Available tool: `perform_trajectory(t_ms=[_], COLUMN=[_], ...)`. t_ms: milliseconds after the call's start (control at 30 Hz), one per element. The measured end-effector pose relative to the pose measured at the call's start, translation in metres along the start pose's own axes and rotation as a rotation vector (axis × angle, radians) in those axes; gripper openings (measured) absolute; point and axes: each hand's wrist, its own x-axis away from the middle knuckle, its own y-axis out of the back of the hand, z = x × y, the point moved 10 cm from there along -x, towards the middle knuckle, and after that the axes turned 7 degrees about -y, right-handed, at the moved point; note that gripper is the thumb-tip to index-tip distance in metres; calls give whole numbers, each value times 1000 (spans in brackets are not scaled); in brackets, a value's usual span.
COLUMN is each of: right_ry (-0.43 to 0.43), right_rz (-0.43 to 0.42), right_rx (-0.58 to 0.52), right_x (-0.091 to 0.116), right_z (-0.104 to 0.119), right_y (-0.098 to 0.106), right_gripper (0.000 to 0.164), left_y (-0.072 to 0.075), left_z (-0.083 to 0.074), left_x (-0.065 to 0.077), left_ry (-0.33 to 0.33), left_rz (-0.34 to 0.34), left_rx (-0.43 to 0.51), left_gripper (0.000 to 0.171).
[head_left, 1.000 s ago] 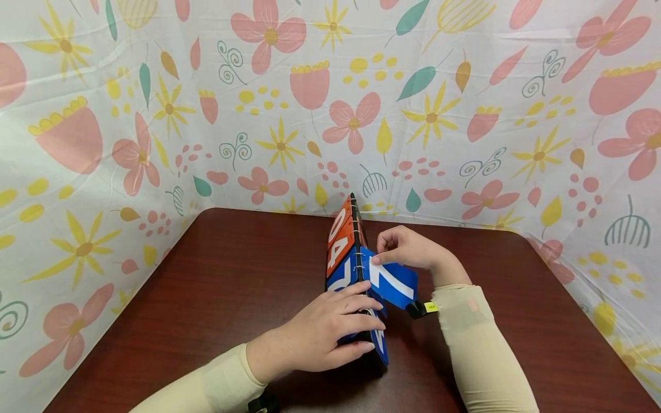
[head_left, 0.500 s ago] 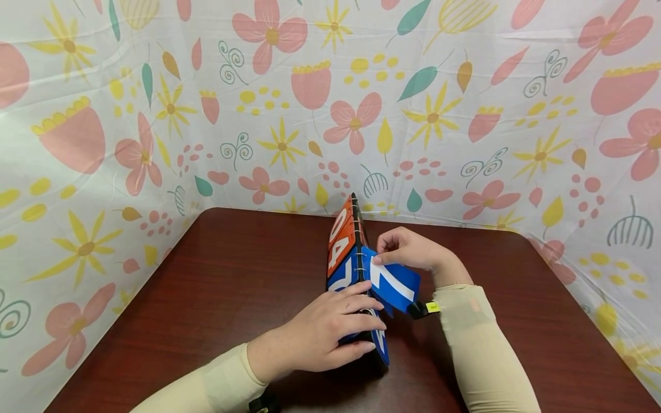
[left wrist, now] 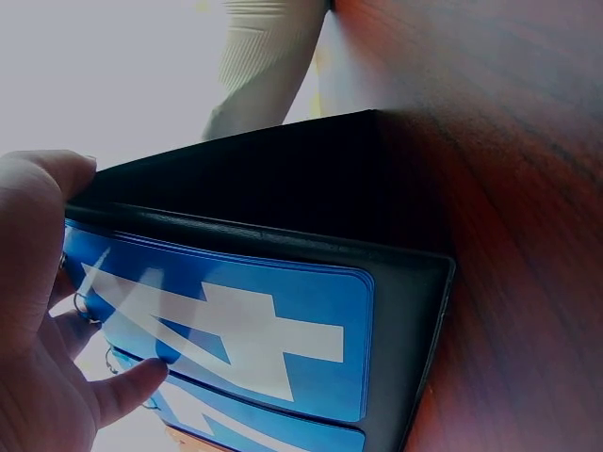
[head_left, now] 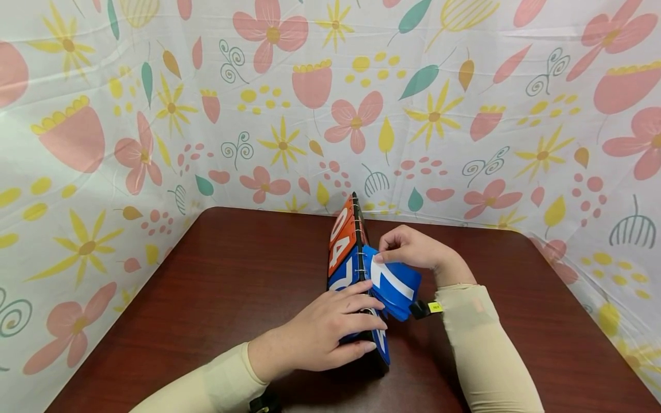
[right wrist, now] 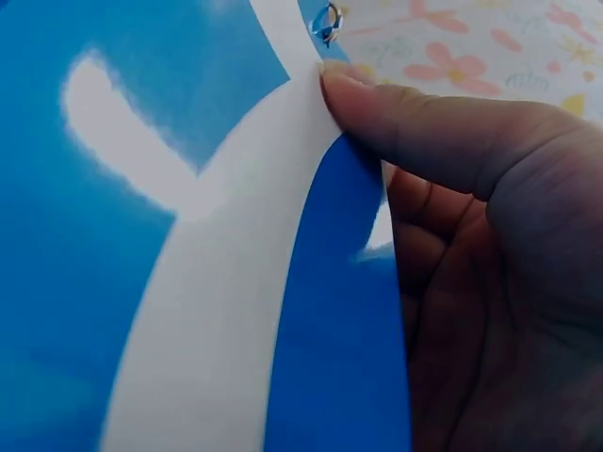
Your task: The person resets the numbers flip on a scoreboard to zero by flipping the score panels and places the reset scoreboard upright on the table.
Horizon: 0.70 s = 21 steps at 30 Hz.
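Observation:
A tabletop flip scoreboard stands like a tent, with numbered cards hanging from metal rings along its black ridge. My left hand grips over the ridge at the near end, its thumb by one panel's top edge. One fingertip reaches the blue card marked 4. On the right side, my right hand pinches a blue card with a white numeral close to its rings. That card bows outward, and the thumb presses its edge in the right wrist view.
The scoreboard stands on a dark red-brown table. A floral curtain hangs behind and at the sides. A black strap with a yellow tag sits at the right wrist.
The pinched blue card bends more, and blue cards beneath it swing outward and show lower down. Both hands stay nearly in place.

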Motion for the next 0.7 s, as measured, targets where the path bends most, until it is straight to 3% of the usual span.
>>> perform_trajectory(t_ms=[133,267,400,700], right_ry=[-29,-65,-85,-113], right_rz=[-41,-47,-17,3], right_rx=[81,130,140,157], right_x=[3,5,6,8], right_z=[3,7,10,10], right_y=[5,6,1,-2], right_gripper=[27,35,42,41], left_y=[-1,-2,-1,0], left_z=[0,1,0,-1], left_x=[0,0,0,0], left_ry=[-12,-7,3,4], left_rz=[12,13,10,2], left_rx=[-20,-11,-3,7], left_gripper=[39,39,40,40])
